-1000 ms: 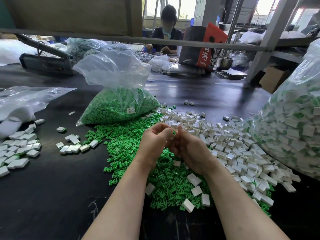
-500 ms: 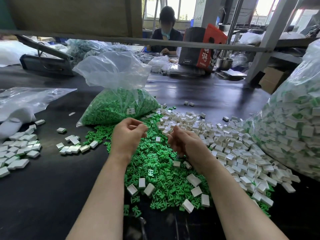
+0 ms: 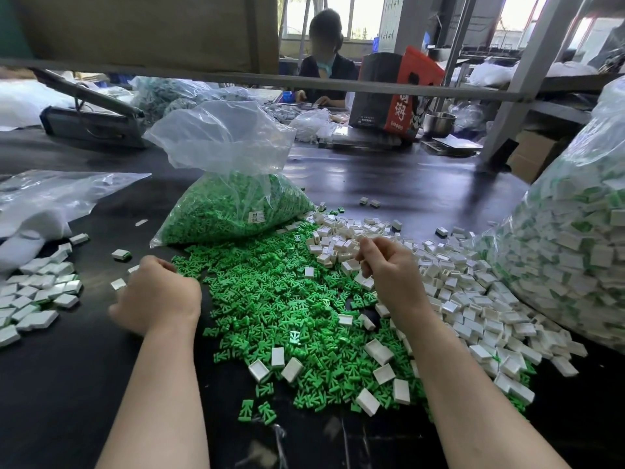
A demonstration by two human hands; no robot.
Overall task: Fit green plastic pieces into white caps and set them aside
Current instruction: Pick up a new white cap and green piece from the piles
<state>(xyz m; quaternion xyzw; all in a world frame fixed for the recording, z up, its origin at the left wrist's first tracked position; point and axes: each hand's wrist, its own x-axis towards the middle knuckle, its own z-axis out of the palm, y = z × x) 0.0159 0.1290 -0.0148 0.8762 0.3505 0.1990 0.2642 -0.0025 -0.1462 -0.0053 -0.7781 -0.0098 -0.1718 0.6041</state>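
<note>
Since a moment ago, we are moving our left hand [image 3: 159,296] away from the middle and out to the left, close to the finished caps [image 3: 37,296] lying on the dark surface [image 3: 84,384]. Our right hand [image 3: 389,269] is staying over the loose white caps [image 3: 449,286] and reaching in.

From the head view, we are seeing our left hand curled up, but we cannot tell if it is holding a cap or letting one go. Our right hand is curling its fingers at the edge of the white caps, maybe pinching one; that is hard to see.

We are only partway done. Some finished caps are sitting on the left, but a big heap of green pieces [image 3: 270,299] and many white caps are waiting. A bag of green pieces [image 3: 233,211] is standing behind, still full. Our fingertips are hidden behind our hands.
</note>
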